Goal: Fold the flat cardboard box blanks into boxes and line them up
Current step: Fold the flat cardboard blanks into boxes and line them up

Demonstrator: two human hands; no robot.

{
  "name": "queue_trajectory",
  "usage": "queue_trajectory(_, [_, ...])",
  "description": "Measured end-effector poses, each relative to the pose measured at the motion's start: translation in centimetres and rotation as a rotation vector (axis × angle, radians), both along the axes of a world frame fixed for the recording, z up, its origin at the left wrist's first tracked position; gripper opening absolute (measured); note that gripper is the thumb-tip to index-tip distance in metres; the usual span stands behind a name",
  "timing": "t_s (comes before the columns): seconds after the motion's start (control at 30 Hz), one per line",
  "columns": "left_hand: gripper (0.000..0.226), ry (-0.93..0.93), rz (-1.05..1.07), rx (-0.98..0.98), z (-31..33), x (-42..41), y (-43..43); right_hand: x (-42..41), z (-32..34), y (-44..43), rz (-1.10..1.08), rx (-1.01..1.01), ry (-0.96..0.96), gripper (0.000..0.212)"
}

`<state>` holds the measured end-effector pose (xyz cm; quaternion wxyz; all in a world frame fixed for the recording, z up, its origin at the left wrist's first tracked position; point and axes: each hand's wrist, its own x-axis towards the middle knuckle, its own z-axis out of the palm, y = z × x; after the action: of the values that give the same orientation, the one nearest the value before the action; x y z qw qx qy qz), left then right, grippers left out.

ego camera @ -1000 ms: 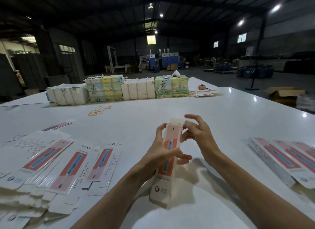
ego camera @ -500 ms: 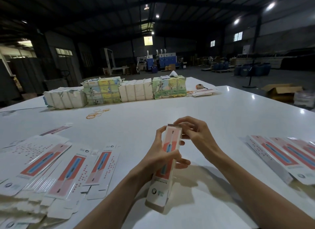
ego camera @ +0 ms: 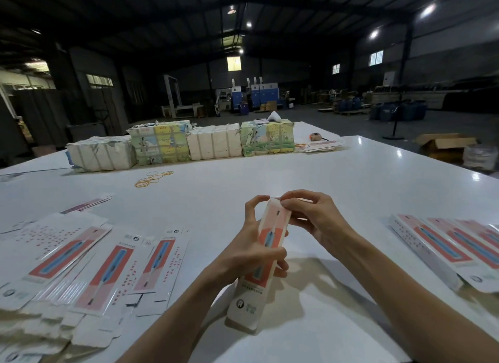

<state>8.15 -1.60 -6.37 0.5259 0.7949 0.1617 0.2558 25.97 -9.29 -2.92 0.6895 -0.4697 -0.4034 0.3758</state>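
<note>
Your left hand [ego camera: 248,252] grips the box [ego camera: 249,295] mid-length, its axis toward 12 o'clock, where your right hand [ego camera: 316,216] pinches the far end

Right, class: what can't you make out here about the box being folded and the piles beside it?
1. Head view, top flap of the box: hidden under the right hand's fingers, tucked or not unclear.
2. Head view, finished boxes: run off the right edge, count unknown.
3. Head view, flat blanks: cut by the left and bottom edges.
4. Head view, box's print: too small to read.
</note>
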Motion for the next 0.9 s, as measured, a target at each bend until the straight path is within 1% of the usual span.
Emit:
queue_trajectory(0.13, [0.111,0.003,-0.002,0.021,0.1,-0.2,0.0,0.0,0.0,0.0,-0.008,-0.007,-0.006,0.013])
queue_trajectory(0.2, [0.113,-0.003,0.006,0.043,0.0,-0.1,0.0,0.0,-0.1,-0.1,-0.015,-0.002,-0.043,0.014])
queue_trajectory(0.33, [0.116,-0.019,0.017,-0.007,-0.2,0.0,0.4,-0.2,-0.4,0.0,-0.086,0.060,-0.283,0.013])
queue_trajectory(0.47, [0.113,-0.020,0.031,-0.089,-0.4,-0.2,0.8,-0.3,-0.7,0.0,-0.091,0.087,-0.417,0.016])
queue_trajectory(0.57, [0.112,-0.055,0.042,-0.116,-0.1,-0.2,0.8,-0.8,-0.8,0.1,-0.053,0.103,-0.431,0.015])
queue_trajectory(0.63, [0.110,-0.079,0.051,-0.135,0.2,-0.2,0.7,-1.3,-0.9,0.2,-0.094,0.090,-0.439,0.018])
queue_trajectory(0.73, [0.102,-0.077,0.055,-0.153,0.4,-0.2,0.4,-1.7,-1.0,0.3,-0.158,0.089,-0.498,0.011])
queue_trajectory(0.83, [0.096,-0.064,0.047,-0.167,0.4,-0.3,0.0,-1.8,-1.2,0.3,-0.198,0.134,-0.571,0.010])
queue_trajectory(0.9, [0.095,-0.072,0.043,-0.188,0.3,-0.3,0.0,-1.7,-1.4,0.3,-0.207,0.138,-0.575,0.010])
